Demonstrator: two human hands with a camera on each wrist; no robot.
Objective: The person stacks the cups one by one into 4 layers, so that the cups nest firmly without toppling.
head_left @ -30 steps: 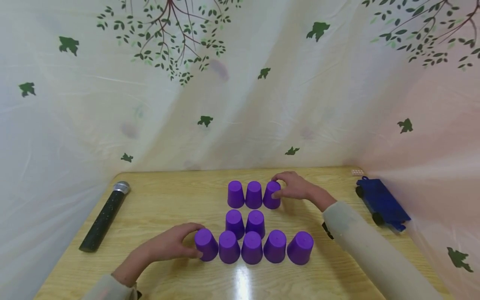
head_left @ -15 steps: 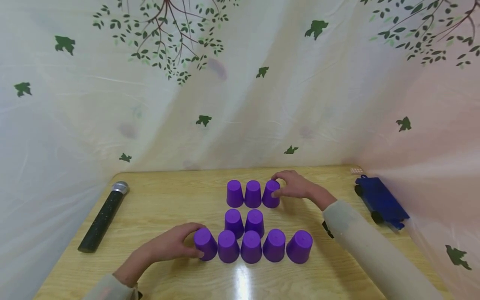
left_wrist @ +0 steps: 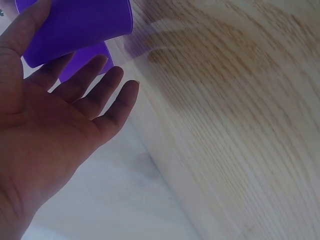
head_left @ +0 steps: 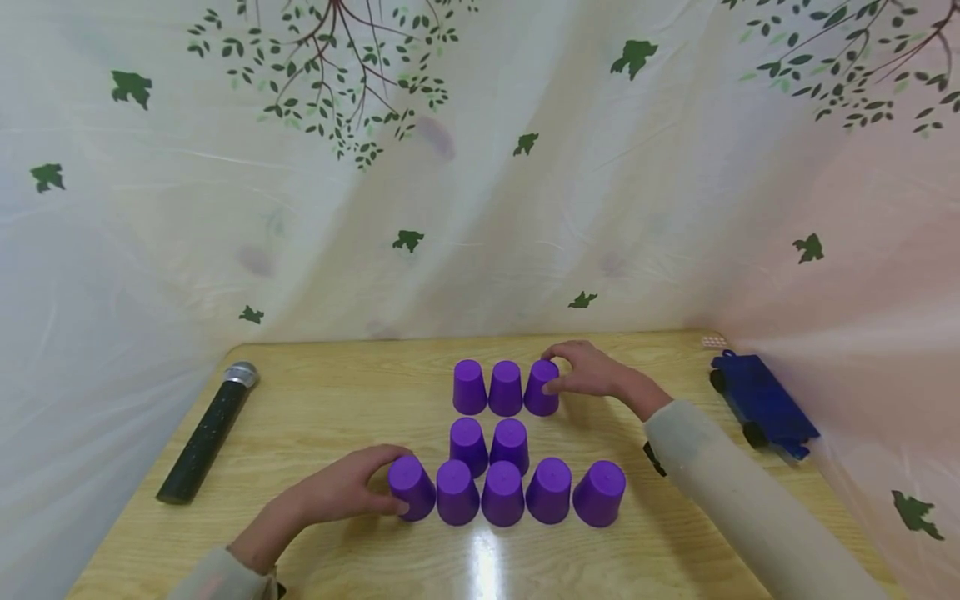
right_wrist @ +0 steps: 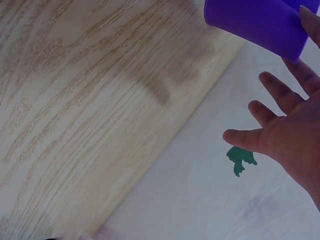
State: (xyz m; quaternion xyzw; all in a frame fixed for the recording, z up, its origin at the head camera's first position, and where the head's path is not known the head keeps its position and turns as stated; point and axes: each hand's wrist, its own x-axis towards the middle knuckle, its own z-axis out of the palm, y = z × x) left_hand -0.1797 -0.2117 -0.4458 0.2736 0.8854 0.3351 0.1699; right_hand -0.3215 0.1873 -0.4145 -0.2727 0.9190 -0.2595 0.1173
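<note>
Purple plastic cups stand upside down on the table in three rows. At the left end of the front row, my left hand (head_left: 348, 485) pinches a purple cup (head_left: 414, 487) between thumb and index finger. The left wrist view shows that cup (left_wrist: 85, 25) from below, with the other fingers spread loosely beside it. My right hand (head_left: 588, 371) holds the right-hand cup (head_left: 538, 393) of the back row in the same way. In the right wrist view this cup (right_wrist: 257, 25) sits at the top, its far part cropped. Two cups (head_left: 468, 447) make up the middle row.
A black microphone (head_left: 206, 437) with a silver head lies at the left of the wooden table (head_left: 337, 383). On the right are a blue toy cart (head_left: 765, 404) and a small pale pink dotted piece (head_left: 714, 342). A leaf-patterned curtain (head_left: 480, 275) hangs behind the table.
</note>
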